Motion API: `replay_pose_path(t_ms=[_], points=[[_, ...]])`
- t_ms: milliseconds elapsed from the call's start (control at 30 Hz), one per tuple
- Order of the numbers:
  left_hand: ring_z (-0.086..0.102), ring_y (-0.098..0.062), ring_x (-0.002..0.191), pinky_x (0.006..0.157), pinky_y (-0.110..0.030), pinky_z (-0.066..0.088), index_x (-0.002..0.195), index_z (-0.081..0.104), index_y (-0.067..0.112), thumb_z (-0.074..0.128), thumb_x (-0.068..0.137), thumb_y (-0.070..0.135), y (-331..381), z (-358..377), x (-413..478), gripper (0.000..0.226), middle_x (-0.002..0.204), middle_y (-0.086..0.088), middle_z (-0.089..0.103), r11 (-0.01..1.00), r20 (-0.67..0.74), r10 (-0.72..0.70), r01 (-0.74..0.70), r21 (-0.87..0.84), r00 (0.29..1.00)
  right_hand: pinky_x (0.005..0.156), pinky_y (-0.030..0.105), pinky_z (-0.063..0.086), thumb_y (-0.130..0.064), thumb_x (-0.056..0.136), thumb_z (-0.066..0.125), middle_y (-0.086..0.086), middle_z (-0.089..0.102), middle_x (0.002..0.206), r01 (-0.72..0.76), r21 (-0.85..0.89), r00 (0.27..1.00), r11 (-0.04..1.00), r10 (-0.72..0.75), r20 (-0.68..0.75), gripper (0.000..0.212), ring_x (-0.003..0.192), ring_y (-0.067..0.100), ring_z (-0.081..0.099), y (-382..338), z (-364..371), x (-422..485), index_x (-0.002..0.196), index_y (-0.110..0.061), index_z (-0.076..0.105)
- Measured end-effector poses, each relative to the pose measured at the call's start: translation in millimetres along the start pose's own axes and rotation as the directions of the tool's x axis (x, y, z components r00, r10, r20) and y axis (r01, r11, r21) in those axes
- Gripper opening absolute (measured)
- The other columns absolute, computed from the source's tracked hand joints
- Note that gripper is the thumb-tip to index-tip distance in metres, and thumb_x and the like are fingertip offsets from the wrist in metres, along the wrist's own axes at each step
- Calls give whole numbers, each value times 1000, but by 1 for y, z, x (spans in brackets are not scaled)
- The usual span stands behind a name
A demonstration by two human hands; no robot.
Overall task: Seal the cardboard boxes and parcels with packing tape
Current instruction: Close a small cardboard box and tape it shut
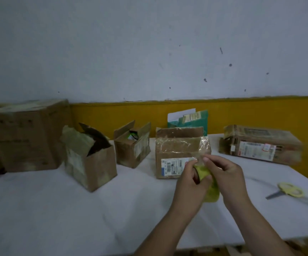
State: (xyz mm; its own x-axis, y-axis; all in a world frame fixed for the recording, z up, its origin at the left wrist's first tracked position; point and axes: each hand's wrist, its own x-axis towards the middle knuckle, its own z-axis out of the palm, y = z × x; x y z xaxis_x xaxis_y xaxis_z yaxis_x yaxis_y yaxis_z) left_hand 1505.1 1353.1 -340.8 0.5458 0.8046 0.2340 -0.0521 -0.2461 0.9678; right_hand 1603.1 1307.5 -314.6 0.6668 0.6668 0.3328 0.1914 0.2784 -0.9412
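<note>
On the table (pixel 75 209), from the left, a big box (pixel 25 137) was noted, apparently closed. Next came an open box (pixel 92 159) with raised flaps and a small box (pixel 133 146), also unsealed. A middle box (pixel 175 145), partly taped, was recorded just beyond the hands.

The left hand (pixel 190 180) was seen with its grip curled round the tape roll (pixel 212 193), which was held above the table, just in front of the middle box. The right hand (pixel 227 178) was seen pinching the free tape end (pixel 203 150), which was drawn up toward that box's right top corner. Contact with the corner could not be confirmed.

The strip's long axis was judged to run from the roll away from the person. The coming pull was expected along that line, with the right hand nearer the box. A flat box (pixel 260 143) and scissors (pixel 286 191) were noted further right, apart from both hands.
</note>
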Motion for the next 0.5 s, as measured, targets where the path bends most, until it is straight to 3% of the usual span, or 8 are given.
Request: replay_pose_path(t_ms=[100,167,233,267,333,367,500], points=[[62,-9,86,69,-19,48,137,42,37,64,94,38,7,-7,6,49,93,0,65,999,-20,-27,28,35,999,84,30,54,-10,89,68,-2,77,95,-3,73,1000,997,5,-26,14,93,13,71,1,1,8,99,-15,77],[62,-7,86,71,-22,51,143,41,30,58,96,45,17,-13,14,53,89,8,64,989,-109,30,-14,144,994,82,32,56,-9,91,66,2,77,93,-17,133,999,991,24,-49,14,91,17,72,0,-4,17,100,-12,76],[60,-6,87,76,-31,54,135,49,29,55,97,42,26,-21,30,41,90,12,60,915,-244,236,-130,382,941,80,31,57,-10,91,65,3,77,92,-27,162,997,986,38,-61,14,89,17,73,-1,-9,25,100,-11,75],[58,-7,90,78,-35,53,128,54,28,54,96,37,30,-25,40,33,94,13,59,830,-273,374,-188,525,886,79,30,57,-10,91,65,4,77,92,-34,169,997,985,46,-65,14,90,17,73,-2,-10,29,101,-11,75],[55,-11,98,82,-37,51,118,59,25,55,93,27,36,-29,68,26,104,9,57,623,-196,567,-261,737,800,77,27,59,-9,91,66,5,77,92,-52,188,995,981,66,-71,15,90,17,73,-3,-13,36,103,-9,75],[53,-13,102,85,-36,49,117,60,23,57,92,24,39,-29,84,25,109,6,57,537,-117,596,-285,794,795,76,26,59,-9,91,66,6,77,92,-62,202,995,978,77,-69,15,90,18,73,-3,-15,39,103,-9,74],[56,-18,105,88,-37,43,115,62,24,61,90,44,39,-22,136,32,112,3,64,350,117,431,-285,892,895,71,26,59,-10,91,65,10,76,93,-110,270,991,957,126,-43,14,89,21,73,-6,-21,45,102,-10,74]])
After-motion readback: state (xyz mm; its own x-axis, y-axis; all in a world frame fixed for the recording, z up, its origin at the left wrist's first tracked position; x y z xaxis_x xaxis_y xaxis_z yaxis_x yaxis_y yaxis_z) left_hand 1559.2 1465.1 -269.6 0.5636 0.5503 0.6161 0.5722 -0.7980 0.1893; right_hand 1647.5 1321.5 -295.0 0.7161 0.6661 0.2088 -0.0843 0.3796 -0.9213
